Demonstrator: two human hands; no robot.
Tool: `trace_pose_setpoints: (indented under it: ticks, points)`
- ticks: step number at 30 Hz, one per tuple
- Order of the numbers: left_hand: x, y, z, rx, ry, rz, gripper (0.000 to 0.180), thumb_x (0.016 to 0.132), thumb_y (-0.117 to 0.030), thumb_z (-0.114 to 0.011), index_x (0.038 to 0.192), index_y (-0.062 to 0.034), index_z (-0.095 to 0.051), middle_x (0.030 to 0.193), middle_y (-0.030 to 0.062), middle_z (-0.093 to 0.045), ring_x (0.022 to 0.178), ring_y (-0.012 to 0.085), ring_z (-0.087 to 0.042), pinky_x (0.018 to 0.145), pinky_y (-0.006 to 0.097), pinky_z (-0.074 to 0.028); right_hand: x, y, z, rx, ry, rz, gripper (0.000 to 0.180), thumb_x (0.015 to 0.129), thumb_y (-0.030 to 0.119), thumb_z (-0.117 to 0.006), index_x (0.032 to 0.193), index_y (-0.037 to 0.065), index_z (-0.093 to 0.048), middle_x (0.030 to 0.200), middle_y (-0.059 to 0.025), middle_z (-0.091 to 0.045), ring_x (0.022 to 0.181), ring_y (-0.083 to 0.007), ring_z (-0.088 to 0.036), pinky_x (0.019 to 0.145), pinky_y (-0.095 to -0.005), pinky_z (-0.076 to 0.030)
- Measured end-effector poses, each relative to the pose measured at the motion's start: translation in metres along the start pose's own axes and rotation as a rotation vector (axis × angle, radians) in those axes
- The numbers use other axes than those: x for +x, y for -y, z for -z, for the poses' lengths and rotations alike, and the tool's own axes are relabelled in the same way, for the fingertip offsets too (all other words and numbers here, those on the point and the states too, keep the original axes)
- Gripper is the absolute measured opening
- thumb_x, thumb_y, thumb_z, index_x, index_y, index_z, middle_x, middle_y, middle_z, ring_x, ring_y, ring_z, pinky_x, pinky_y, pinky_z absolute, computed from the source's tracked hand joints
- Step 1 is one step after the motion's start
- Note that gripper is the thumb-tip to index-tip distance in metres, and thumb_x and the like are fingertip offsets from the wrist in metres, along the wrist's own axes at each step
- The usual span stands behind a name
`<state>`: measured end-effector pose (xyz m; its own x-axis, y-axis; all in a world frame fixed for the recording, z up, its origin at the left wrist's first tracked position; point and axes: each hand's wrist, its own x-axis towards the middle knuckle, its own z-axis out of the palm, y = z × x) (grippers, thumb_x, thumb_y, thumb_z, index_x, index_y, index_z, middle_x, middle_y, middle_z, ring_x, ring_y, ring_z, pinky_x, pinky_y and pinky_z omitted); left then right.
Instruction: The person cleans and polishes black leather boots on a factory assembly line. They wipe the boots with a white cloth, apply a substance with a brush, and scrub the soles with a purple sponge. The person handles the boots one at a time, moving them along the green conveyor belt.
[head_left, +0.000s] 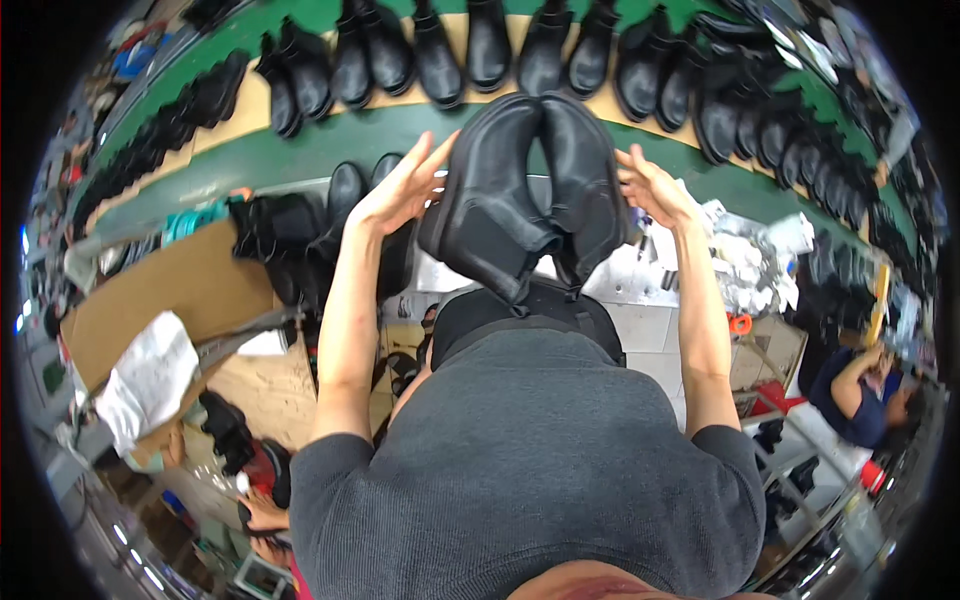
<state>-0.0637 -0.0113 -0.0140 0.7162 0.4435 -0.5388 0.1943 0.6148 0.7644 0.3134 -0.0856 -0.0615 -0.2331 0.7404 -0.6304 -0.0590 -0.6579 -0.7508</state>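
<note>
A pair of black leather ankle boots [491, 190] is up in front of my chest, toes pointing away and shafts toward me. The two boots lean together, with a narrow gap between them. My left hand [405, 188] presses against the outer side of the left boot, thumb and fingers spread, some fingertips hidden behind it. Against the outer side of the right boot [585, 180] rests my right hand [655, 187], its fingertips partly behind the sole edge. Between them, both hands hold the pair.
Beyond the boots, rows of black boots [438, 60] stand on tan board over a green surface [400, 128]. More dark boots [280, 235] and a cardboard sheet [170, 300] lie left. Crumpled white paper [745, 250] is at right. A co-worker [850, 395] sits far right.
</note>
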Motion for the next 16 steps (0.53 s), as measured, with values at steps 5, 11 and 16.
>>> trace_pose_setpoints:
  ticks: [5, 11, 16]
  points:
    - [0.001, 0.014, 0.002, -0.187, -0.025, -0.013, 0.087, 0.087, -0.076, -0.021, 0.152, -0.0192, -0.007, 0.144, 0.0169, -0.039, 0.128, 0.0290, -0.043, 0.104, 0.044, -0.035, 0.010, 0.009, 0.007, -0.042, 0.016, -0.032, 0.075, 0.094, 0.058, -0.039, 0.147, 0.007, -0.027, 0.120, -0.0099, -0.058, 0.086, -0.0099, -0.057, 0.076, -0.0283, -0.049]
    - [0.009, 0.043, 0.002, -0.486, 0.170, -0.207, 0.073, 0.087, -0.036, -0.059, 0.149, -0.0174, -0.026, 0.141, 0.0153, -0.043, 0.127, 0.0296, -0.045, 0.103, 0.045, -0.038, 0.002, 0.001, 0.004, -0.011, 0.143, 0.110, 0.055, 0.092, 0.022, -0.060, 0.139, 0.001, -0.039, 0.112, -0.0078, -0.065, 0.080, -0.0075, -0.065, 0.068, -0.0197, -0.054]
    - [0.042, 0.045, -0.050, -0.911, -0.040, -0.272, 0.077, 0.087, -0.034, -0.067, 0.149, -0.0198, -0.024, 0.148, 0.0078, -0.035, 0.137, 0.0232, -0.031, 0.112, 0.053, -0.017, 0.025, -0.021, -0.059, 0.791, 0.000, 0.109, 0.036, 0.094, 0.029, -0.058, 0.120, 0.004, -0.058, 0.102, -0.0088, -0.070, 0.086, -0.0187, -0.069, 0.074, -0.0291, -0.057]
